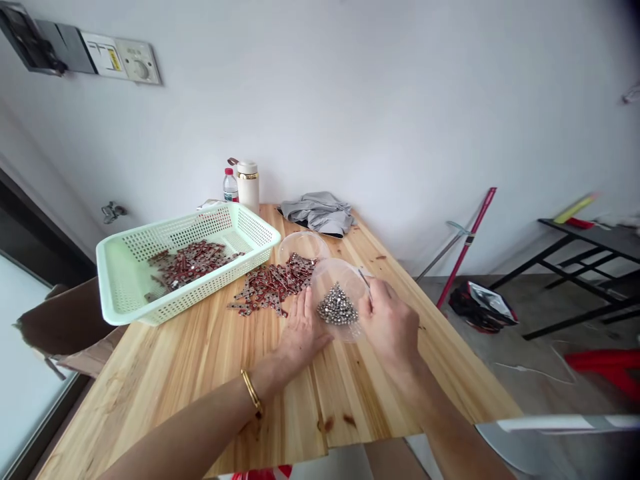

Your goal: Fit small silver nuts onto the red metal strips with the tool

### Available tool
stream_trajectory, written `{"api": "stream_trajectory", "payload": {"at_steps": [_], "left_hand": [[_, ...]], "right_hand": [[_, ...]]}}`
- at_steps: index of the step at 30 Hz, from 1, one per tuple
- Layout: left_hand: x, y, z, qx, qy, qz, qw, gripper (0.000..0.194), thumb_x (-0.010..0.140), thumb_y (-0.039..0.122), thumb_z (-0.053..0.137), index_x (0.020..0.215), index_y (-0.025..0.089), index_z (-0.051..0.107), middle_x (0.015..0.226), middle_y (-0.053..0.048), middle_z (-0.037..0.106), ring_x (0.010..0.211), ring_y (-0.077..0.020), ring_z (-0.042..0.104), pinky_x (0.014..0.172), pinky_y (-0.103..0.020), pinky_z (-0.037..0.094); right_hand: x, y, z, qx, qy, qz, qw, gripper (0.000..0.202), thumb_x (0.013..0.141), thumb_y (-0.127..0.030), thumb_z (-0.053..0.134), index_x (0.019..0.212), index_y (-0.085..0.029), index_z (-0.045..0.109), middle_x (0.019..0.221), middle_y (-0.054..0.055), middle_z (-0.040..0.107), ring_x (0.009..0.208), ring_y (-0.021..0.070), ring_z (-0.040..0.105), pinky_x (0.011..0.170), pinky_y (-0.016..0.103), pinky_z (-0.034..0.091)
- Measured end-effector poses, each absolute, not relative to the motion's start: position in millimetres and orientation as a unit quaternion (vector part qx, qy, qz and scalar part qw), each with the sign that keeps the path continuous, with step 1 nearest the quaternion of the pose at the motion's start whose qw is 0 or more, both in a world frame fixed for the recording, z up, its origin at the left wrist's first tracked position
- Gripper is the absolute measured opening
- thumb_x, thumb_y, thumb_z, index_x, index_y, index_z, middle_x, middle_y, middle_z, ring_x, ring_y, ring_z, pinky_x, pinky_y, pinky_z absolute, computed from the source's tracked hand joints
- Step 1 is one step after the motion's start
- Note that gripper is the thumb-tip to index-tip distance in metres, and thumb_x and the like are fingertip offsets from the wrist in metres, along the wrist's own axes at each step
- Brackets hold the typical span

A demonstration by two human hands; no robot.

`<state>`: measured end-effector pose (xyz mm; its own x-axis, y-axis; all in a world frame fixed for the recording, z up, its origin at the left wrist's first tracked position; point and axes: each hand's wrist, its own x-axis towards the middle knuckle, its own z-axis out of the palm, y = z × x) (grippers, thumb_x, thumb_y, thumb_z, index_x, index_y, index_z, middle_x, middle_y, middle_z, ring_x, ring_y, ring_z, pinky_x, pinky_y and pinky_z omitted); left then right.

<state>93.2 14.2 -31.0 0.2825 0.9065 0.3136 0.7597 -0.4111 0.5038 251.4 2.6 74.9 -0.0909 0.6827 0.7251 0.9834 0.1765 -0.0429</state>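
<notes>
- While right hand [393, 323] pinches 1 thin dark tool [365, 277] at the rim of 1 clear bowl [336, 271], left hand [304, 327] lies flat, fingers extended, at bowl's left side.
- Bowl on table [200, 347]; silver beads [337, 307] inside, too many to count.
- Red-brown strips [280, 283], uncounted, beside left hand; more in 1 green basket [120, 273].
- Far end: 1 bottle [230, 185], 1 flask [249, 190].

Find on table [200, 360], left to right: basket [116, 267], strips [273, 285], bowl [340, 270] with pieces [337, 308] inside; note bottle [230, 185] and flask [249, 190] behind basket, cloth [320, 212] behind strips.
</notes>
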Motion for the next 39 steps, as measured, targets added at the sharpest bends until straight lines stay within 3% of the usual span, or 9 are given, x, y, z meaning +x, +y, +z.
{"api": "stream_trajectory", "payload": {"at_steps": [6, 12, 18, 21, 25, 28, 32, 35, 39], "left_hand": [[91, 10, -29, 0.788, 0.536, 0.274, 0.128, 0.107, 0.076, 0.031, 0.074, 0.151, 0.008, 0.0, 0.156, -0.027, 0.026, 0.147, -0.0337, 0.02, 0.118, -0.052, 0.028], [89, 3, -30, 0.783, 0.557, 0.259, 0.097, 0.104, 0.076, 0.031, 0.075, 0.152, 0.008, 0.008, 0.154, -0.025, 0.031, 0.146, -0.0337, 0.024, 0.118, -0.05, 0.028], [87, 4, -33, 0.801, 0.53, 0.265, 0.084, 0.092, 0.08, 0.031, 0.069, 0.15, 0.006, 0.015, 0.154, -0.026, 0.032, 0.145, -0.0328, 0.027, 0.117, -0.05, 0.031], [86, 3, -33, 0.811, 0.514, 0.274, 0.054, 0.079, 0.085, 0.03, 0.063, 0.148, 0.005, 0.023, 0.149, -0.026, 0.04, 0.143, -0.0333, 0.033, 0.116, -0.052, 0.031], [85, 1, -31, 0.818, 0.501, 0.282, 0.026, 0.062, 0.087, 0.029, 0.059, 0.141, 0.007, 0.036, 0.136, -0.023, 0.054, 0.133, -0.0344, 0.046, 0.115, -0.058, 0.03], [83, 0, -30, 0.821, 0.486, 0.299, 0.026, 0.058, 0.086, 0.026, 0.061, 0.136, 0.008, 0.04, 0.131, -0.021, 0.056, 0.129, -0.0351, 0.049, 0.114, -0.061, 0.03], [70, -6, -25, 0.816, 0.464, 0.343, 0.039, 0.061, 0.086, 0.025, 0.06, 0.14, 0.011, 0.035, 0.135, -0.022, 0.05, 0.133, -0.0349, 0.043, 0.113, -0.061, 0.032], [45, -11, -15, 0.799, 0.472, 0.369, 0.054, 0.056, 0.09, 0.026, 0.056, 0.141, 0.015, 0.034, 0.137, -0.02, 0.047, 0.131, -0.0314, 0.045, 0.109, -0.055, 0.04], [-1, -12, -3, 0.782, 0.49, 0.384, 0.032, 0.042, 0.091, 0.02, 0.054, 0.133, 0.019, 0.046, 0.13, -0.015, 0.053, 0.123, -0.028, 0.052, 0.103, -0.051, 0.047]], "right_hand": [[237, -5, 79, -0.537, -0.727, -0.299, 0.307, 0.026, 0.086, -0.01, 0.044, 0.102, -0.017, 0.063, 0.082, 0.004, 0.07, 0.066, 0.0156, 0.061, 0.056, 0.026, 0.036], [237, -5, 77, -0.522, -0.729, -0.3, 0.327, 0.022, 0.086, -0.01, 0.046, 0.1, -0.016, 0.062, 0.083, 0.005, 0.071, 0.07, 0.0156, 0.063, 0.056, 0.025, 0.037], [254, 4, 70, -0.56, -0.693, -0.291, 0.347, 0.02, 0.083, -0.011, 0.046, 0.092, -0.018, 0.063, 0.07, 0.003, 0.067, 0.061, 0.0164, 0.059, 0.053, 0.026, 0.035], [266, 4, 67, -0.586, -0.677, -0.268, 0.356, 0.016, 0.084, -0.016, 0.047, 0.087, -0.019, 0.063, 0.064, 0.002, 0.063, 0.057, 0.0171, 0.056, 0.053, 0.026, 0.035], [287, 7, 64, -0.622, -0.647, -0.173, 0.406, 0.018, 0.083, -0.026, 0.049, 0.087, -0.019, 0.065, 0.067, 0.004, 0.064, 0.063, 0.0192, 0.059, 0.059, 0.028, 0.04], [308, 16, 59, -0.662, -0.576, -0.051, 0.476, 0.024, 0.075, -0.031, 0.055, 0.092, -0.018, 0.067, 0.071, 0.004, 0.066, 0.064, 0.0194, 0.058, 0.061, 0.03, 0.043], [335, 31, 42, -0.674, -0.419, 0.169, 0.584, 0.031, 0.065, -0.031, 0.062, 0.092, -0.017, 0.066, 0.06, -0.003, 0.055, 0.047, 0.0117, 0.043, 0.043, 0.025, 0.034], [344, 43, 25, -0.667, -0.386, 0.227, 0.595, 0.028, 0.065, -0.034, 0.061, 0.088, -0.018, 0.062, 0.052, -0.009, 0.043, 0.038, 0.008, 0.032, 0.034, 0.022, 0.024], [340, 66, 14, -0.649, -0.376, 0.271, 0.603, 0.025, 0.064, -0.036, 0.063, 0.081, -0.02, 0.057, 0.053, -0.009, 0.043, 0.038, 0.0061, 0.033, 0.032, 0.019, 0.024]]}}
